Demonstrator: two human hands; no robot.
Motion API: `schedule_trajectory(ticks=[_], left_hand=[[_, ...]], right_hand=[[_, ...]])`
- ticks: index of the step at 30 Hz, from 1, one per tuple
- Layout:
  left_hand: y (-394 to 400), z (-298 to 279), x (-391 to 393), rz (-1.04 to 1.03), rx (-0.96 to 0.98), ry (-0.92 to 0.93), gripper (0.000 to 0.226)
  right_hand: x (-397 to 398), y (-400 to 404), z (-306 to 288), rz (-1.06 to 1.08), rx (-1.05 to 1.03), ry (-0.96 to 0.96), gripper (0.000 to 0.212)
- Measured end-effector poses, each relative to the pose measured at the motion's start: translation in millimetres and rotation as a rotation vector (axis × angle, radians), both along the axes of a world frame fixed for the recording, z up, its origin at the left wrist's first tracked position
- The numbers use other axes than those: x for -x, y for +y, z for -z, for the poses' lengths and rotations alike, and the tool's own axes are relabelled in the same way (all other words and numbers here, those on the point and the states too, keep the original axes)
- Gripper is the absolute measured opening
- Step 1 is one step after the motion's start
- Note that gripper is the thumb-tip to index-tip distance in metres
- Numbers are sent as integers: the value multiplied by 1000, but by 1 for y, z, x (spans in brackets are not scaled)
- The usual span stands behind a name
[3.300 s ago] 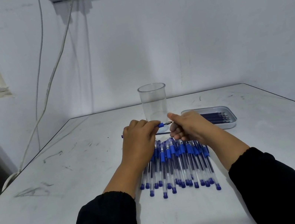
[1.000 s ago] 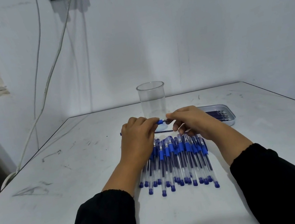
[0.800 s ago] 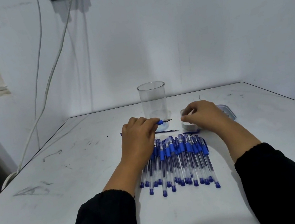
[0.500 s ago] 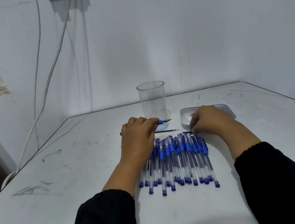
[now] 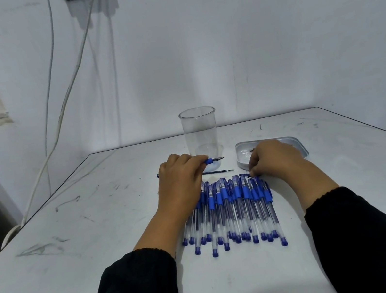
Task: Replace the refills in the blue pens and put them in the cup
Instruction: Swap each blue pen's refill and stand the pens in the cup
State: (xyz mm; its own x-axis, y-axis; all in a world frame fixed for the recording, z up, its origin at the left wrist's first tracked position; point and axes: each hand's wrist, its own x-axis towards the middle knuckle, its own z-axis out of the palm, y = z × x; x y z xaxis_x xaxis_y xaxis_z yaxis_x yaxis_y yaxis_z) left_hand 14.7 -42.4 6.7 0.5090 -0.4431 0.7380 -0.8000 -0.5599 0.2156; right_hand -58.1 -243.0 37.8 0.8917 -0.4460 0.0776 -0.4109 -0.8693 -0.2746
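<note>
My left hand (image 5: 180,177) grips a blue pen (image 5: 211,160) lying level, its uncapped tip pointing right in front of the clear plastic cup (image 5: 200,129). My right hand (image 5: 274,160) is down on the table at the top of the pen pile, and its fingertips pinch a small blue cap (image 5: 245,175). A thin loose refill (image 5: 218,171) lies between my hands. Several capped blue pens (image 5: 233,212) lie side by side in front of me. The cup has no pens in it.
A metal tray (image 5: 243,157) sits right of the cup, with my right hand covering most of it. The white table (image 5: 98,226) is scuffed. A wall stands close behind, and cables hang at the left.
My right hand left the pen tip, swung right over the tray, then came down to the cap by the top of the pile. My left hand kept the pen still.
</note>
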Motion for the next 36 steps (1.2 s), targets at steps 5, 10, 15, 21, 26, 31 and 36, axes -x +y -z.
schedule_trajectory(ticks=[5,10,15,21,26,31,36], left_hand=[[-1,-1,1,-2,-11,11,22],[0,0,1,-9,-15,13,22],[0,0,0,-26,-21,19,22],[0,-2,2,-60,-44,56,26],[0,-2,2,-61,-46,60,27],[-1,-3,3,-57,-69,75,27],[-2,-2,4,-10,-57,50,25]], right_hand=[[0,0,-1,-9,2,-2,5],[0,2,0,-20,12,-22,4],[2,4,-3,-107,6,-167,3],[3,12,-8,-269,-24,-333,15],[0,16,-8,-349,-3,-388,17],[0,19,-8,-376,15,-394,16],[3,26,-8,-402,-49,-383,12]])
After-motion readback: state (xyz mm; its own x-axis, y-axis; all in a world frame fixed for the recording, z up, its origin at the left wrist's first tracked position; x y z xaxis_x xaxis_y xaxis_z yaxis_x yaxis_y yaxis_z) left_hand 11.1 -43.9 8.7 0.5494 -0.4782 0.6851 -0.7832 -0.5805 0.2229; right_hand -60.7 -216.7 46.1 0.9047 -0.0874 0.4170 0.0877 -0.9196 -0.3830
